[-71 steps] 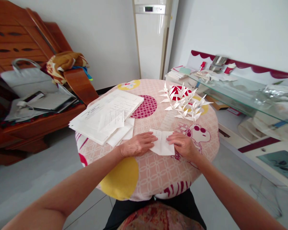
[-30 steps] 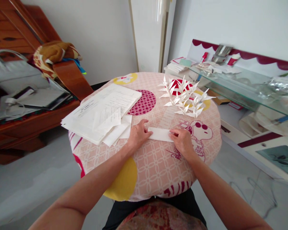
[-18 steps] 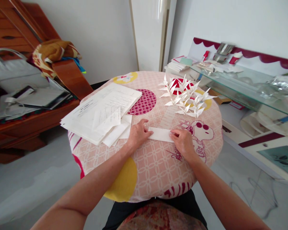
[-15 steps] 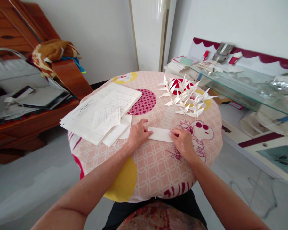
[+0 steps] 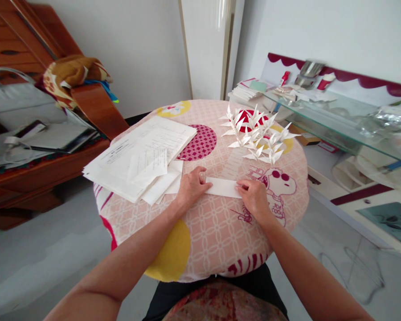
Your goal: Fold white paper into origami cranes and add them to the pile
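A folded strip of white paper (image 5: 222, 187) lies on the patterned tablecloth between my two hands. My left hand (image 5: 193, 185) is closed at its left end, thumb pressed on the paper and fingers curled. At the right end, my right hand (image 5: 254, 192) pinches the strip between thumb and fingertips. Just left of my left hand are smaller white paper pieces (image 5: 160, 185), partly under a stack of printed sheets (image 5: 140, 149). Beyond my right hand, several folded white paper cranes (image 5: 255, 133) stand in a cluster.
The round table's cloth (image 5: 217, 240) hangs over its edge near my lap. To the right, a glass shelf (image 5: 344, 120) carries metal tins, small bottles and papers. A wooden seat (image 5: 96, 107) at the left holds a bag, cloths and a tablet-like device.
Almost nothing differs. Both hands keep the same hold on the paper strip, and the view has shifted very slightly.
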Demonstrator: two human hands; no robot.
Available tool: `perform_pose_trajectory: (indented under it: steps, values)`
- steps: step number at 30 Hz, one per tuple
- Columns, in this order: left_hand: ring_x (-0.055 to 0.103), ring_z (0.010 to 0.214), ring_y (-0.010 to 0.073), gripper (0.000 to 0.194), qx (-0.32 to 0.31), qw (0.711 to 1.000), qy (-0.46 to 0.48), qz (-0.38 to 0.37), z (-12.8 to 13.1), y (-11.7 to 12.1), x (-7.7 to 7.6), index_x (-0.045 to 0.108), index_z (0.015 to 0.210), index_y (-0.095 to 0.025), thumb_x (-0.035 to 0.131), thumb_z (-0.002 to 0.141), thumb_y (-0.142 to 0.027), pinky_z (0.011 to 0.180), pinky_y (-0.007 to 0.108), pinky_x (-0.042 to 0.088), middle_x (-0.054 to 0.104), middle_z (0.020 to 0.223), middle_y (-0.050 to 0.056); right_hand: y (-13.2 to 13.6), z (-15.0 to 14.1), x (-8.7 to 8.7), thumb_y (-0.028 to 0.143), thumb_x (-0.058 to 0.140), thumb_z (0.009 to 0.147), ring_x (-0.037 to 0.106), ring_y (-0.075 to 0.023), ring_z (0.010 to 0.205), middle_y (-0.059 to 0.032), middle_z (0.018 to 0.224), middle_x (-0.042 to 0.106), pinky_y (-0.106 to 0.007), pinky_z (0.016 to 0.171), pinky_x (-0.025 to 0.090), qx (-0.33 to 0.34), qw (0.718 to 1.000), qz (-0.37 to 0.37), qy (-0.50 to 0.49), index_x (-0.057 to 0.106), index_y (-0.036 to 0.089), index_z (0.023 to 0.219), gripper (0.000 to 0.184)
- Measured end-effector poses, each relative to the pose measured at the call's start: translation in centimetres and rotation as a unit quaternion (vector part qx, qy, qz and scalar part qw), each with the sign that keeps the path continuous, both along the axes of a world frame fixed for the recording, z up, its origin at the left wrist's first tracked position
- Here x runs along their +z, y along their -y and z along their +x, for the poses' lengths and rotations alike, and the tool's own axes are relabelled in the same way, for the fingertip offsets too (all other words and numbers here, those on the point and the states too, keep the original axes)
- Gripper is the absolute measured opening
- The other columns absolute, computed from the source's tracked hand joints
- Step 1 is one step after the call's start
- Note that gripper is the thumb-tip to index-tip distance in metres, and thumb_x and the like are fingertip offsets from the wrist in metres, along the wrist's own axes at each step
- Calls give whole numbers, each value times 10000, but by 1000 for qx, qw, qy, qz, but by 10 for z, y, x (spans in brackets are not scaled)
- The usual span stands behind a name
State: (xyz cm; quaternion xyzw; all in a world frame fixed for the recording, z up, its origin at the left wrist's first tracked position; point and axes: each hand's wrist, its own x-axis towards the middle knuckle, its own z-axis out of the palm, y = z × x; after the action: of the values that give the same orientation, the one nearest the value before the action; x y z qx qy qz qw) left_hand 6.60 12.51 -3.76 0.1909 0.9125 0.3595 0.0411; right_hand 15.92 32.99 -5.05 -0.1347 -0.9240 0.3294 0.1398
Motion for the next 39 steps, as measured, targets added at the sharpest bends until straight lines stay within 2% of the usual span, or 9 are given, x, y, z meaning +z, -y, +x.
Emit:
perform_pose_trajectory:
  steps: [4,7,10,14,17,23,28,34,39]
  values:
    - [632,649,163,487,-11,1000,-5,-7,1,0,-2,613,1244,-163,705,772,-242,715,287,496,644,671,-33,0,-1,1,205,649,786,665,-215,723,-74,793,765,-326,725,465,-3,1000,-6,7,795,194,817,150]
    - [667,859,207,501,-53,995,-83,3,2,-1,-5,606,1260,-176,686,766,-171,848,344,527,694,901,38,0,-2,2,199,649,780,645,-201,687,-63,735,747,-314,706,453,0,1000,8,11,777,193,751,132]
    - [591,1174,255,432,-169,969,-180,27,0,-2,-7,637,1214,-173,582,796,-80,1033,418,476,640,1236,118,1,-4,3,190,639,787,628,-186,675,-47,710,734,-298,689,435,13,999,39,14,764,195,740,134]
    - [631,1134,212,407,-365,921,-135,3,-8,3,-3,660,1189,-181,412,888,-64,1017,360,493,666,1224,106,4,-5,10,175,624,823,626,-202,739,-63,757,731,-306,708,422,21,991,129,43,759,189,785,141]
    - [642,1170,221,448,-429,895,-117,-27,-13,11,-1,660,1219,-172,420,866,-37,1016,353,499,655,1297,125,8,-4,17,161,601,858,613,-239,829,-111,861,717,-336,746,425,38,975,211,54,747,171,832,149]
    - [617,1257,219,504,-448,882,-130,-69,-14,14,-2,646,1294,-240,453,877,-33,1060,367,486,600,1417,104,13,-4,20,90,458,937,549,-289,963,-148,945,674,-394,833,418,163,934,319,-4,721,164,820,298]
    - [620,1253,230,453,-449,880,-136,-81,-10,11,2,646,1297,-248,482,917,-62,1041,355,499,607,1409,103,12,5,12,70,465,936,565,-238,875,-112,877,679,-348,801,423,253,913,321,7,729,143,865,283]
    - [615,1261,265,463,-471,862,-153,-110,-11,15,6,638,1325,-251,508,915,-82,1050,381,491,553,1461,136,14,23,6,261,529,991,572,-242,923,-108,958,663,-366,847,434,270,905,327,-40,716,151,1012,217]
    - [599,1286,243,392,-476,861,-157,-85,-16,22,3,694,1241,-253,538,915,-102,1079,363,483,575,1443,116,9,30,7,272,550,988,569,-254,957,-124,1004,650,-385,863,460,294,885,360,-39,704,148,1030,202]
